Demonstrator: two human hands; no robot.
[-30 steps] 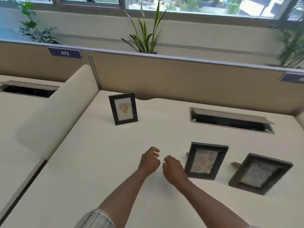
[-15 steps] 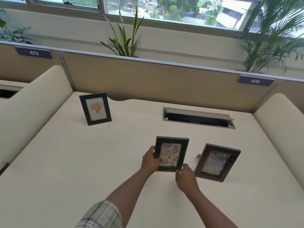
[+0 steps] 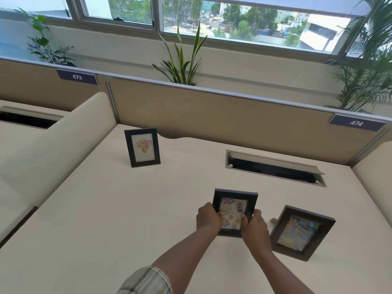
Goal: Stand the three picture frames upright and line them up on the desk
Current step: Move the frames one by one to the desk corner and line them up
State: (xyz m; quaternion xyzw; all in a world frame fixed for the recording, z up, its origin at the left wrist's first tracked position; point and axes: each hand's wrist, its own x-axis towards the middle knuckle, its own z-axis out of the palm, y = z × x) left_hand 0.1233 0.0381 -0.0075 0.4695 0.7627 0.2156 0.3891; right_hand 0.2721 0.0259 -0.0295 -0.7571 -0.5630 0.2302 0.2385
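Note:
Three dark picture frames are on the cream desk. A frame with a flower-pot picture stands upright at the back left. A frame with a colourful birthday card is in the middle, tipped up towards me. My left hand grips its left edge and my right hand grips its lower right edge. A brown frame with a blurred colourful picture lies tilted back on the desk just right of my right hand, its stand poking out at the left.
A cable slot with a raised flap is set in the desk behind the frames. A tan partition closes the back. Curved cream dividers stand at the left and right. Plants stand behind the partition.
Both hands went from hovering empty to holding the middle frame. My right hand has moved from the frame's bottom edge up to its right side, and the frame is tipped up.

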